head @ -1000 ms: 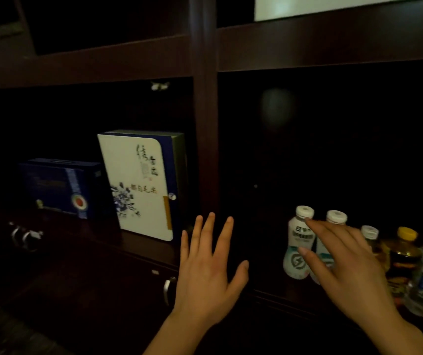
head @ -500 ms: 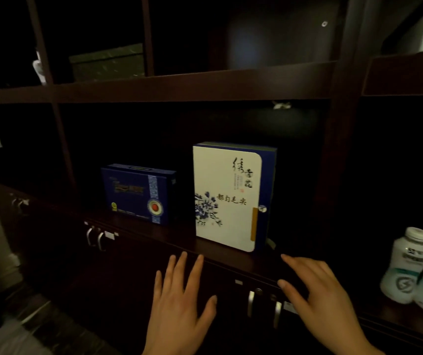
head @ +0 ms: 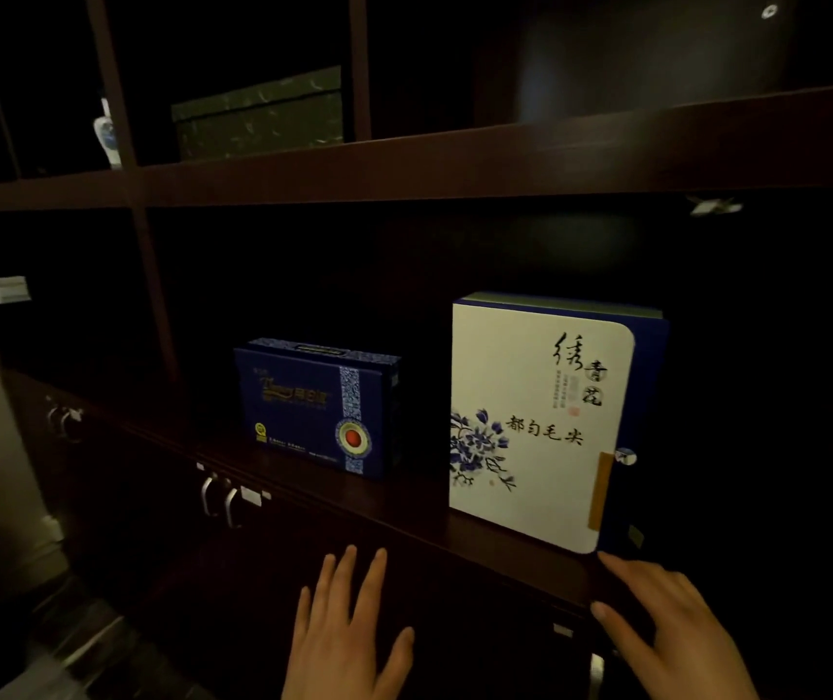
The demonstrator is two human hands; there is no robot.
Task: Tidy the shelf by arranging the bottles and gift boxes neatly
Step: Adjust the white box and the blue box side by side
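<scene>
A tall white gift box [head: 535,426] with blue flowers and black writing stands upright on the dark wooden shelf [head: 354,502]. To its left stands a smaller dark blue gift box [head: 313,406] with a red seal. My left hand [head: 349,634] hovers below the shelf edge, fingers spread, holding nothing. My right hand [head: 667,629] is open too, its fingertips just below the white box's lower right corner. No bottles are in view.
A dark green patterned box [head: 258,118] sits on the upper shelf, with a small blue-and-white vase [head: 105,133] to its left. Cabinet doors with metal handles [head: 220,497] run below the shelf. A vertical divider [head: 152,295] stands left of the blue box.
The view has swung left, so the bottles have left the frame and the boxes appear larger. Both hands stay open and have moved left with the view.
</scene>
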